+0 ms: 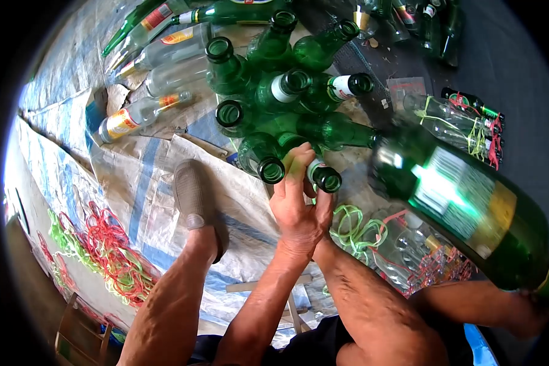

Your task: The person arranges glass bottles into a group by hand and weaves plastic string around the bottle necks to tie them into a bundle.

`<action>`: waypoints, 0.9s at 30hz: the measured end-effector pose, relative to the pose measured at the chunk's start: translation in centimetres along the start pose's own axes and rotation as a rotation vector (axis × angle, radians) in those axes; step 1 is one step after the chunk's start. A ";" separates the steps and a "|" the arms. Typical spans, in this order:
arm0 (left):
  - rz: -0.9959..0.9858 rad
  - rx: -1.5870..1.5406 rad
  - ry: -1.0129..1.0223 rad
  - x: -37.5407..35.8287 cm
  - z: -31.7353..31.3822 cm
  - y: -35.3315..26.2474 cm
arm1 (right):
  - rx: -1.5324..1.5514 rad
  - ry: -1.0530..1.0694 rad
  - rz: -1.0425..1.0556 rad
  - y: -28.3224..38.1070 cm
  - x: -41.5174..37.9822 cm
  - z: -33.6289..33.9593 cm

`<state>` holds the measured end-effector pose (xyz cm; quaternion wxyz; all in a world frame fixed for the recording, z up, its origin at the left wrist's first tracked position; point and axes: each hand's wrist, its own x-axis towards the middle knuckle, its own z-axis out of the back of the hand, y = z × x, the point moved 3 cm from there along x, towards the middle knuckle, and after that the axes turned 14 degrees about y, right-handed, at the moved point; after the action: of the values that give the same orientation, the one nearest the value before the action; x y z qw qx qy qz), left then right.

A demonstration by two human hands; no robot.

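A: Where is the large green glass bottle with the barcode label (470,201)?
B: Right of centre, slanting down to the lower right, its blurred base towards the middle and its neck end at the right edge. The right hand (540,302) is there, dim and partly cut off, apparently closed round that neck end; I can't make out each finger.
A: And the left hand (299,210)?
B: In the centre, left of the big bottle and apart from it. It's partly closed, fingers bent around the neck of the front green bottle (319,171), just beside the neighbouring green bottle (257,152). How firmly it grips, I can't tell.
A: What do those two belong to?
B: The cluster of green beer bottles (271,49), upper centre, packed together with mostly open mouths facing up. One leaning green bottle (341,131) points its neck right, towards the big bottle's base.
A: Further out?
B: A clear bottle with an orange label (125,122) lies at upper left, above a foot in a brown slipper (192,189). Red and green string (113,250) is heaped at lower left on the striped sheet (158,201). At upper right, clear bottles tied with string (448,125) lie on the dark ground
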<state>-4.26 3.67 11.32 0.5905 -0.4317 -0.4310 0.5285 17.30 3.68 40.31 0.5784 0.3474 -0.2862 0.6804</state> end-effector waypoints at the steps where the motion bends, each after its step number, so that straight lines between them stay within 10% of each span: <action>1: -0.002 -0.001 0.001 0.0 -0.1 0.0 | 0.119 -0.141 -0.178 1.9 0.6 -2.0; 2: 0.002 -0.006 0.001 -0.1 -0.1 0.1 | 0.261 -0.303 -0.335 3.9 1.0 -4.1; 5: 0.004 -0.005 -0.003 -0.2 -0.1 0.2 | 0.137 0.278 0.158 1.1 -0.3 -3.1; 8: 0.027 -0.001 -0.014 -0.4 -0.1 0.1 | -0.051 0.365 0.380 1.1 -0.6 -4.7; 12: 0.045 0.003 -0.021 -0.5 -0.2 0.0 | 0.122 0.429 0.226 1.5 -1.9 -6.1; 17: 0.052 -0.025 -0.030 -0.7 -0.3 0.1 | 0.478 0.338 -0.459 4.1 -4.1 -9.3; 27: 0.056 -0.032 -0.019 -1.1 -0.2 0.2 | 0.544 0.377 -0.499 6.6 -3.8 -12.8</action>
<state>-4.16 2.59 11.02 0.5641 -0.4481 -0.4328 0.5420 9.31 10.44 29.73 0.6551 0.4154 0.1078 0.6219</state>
